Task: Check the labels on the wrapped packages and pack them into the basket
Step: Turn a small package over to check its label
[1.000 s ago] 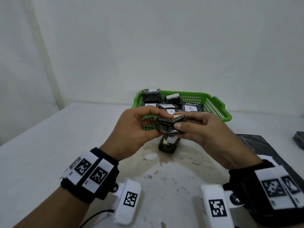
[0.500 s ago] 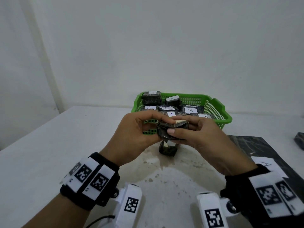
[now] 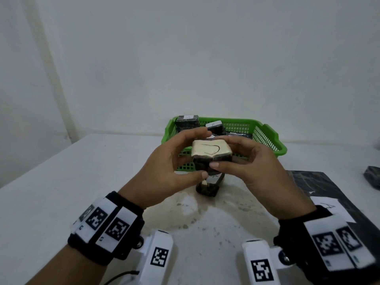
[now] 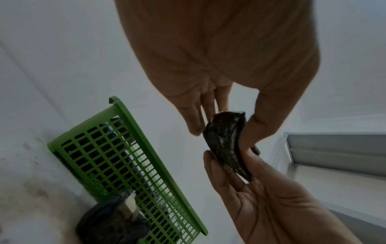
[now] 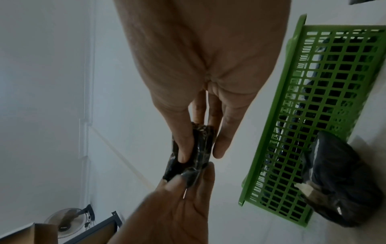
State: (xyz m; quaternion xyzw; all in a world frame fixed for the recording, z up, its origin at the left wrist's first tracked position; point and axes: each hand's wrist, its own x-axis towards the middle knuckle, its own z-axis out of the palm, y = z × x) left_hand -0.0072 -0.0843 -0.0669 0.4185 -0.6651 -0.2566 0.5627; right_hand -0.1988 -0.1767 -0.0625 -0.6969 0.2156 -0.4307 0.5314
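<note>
A small package [image 3: 211, 150] in black wrap is held in the air by both hands, just in front of the green basket [image 3: 269, 133]. Its cream label faces me and bears a curved pen mark. My left hand [image 3: 197, 154] pinches its left side between thumb and fingers. On the right side, my right hand [image 3: 225, 153] pinches it the same way. The left wrist view shows the package [image 4: 225, 142] edge-on between both hands; the right wrist view shows the package [image 5: 192, 156] likewise. Several labelled packages lie in the basket. Another wrapped package [image 3: 207, 187] stands on the table before it.
A large flat black package [image 3: 320, 188] with a white label marked A lies at the right on the white table [image 3: 51, 192]. One more dark package [image 3: 372, 178] sits at the far right edge. The wall stands close behind the basket.
The hands have lifted the package slightly and turned it, so its cream label now faces me instead of its dark side. Both hands keep their hold.
</note>
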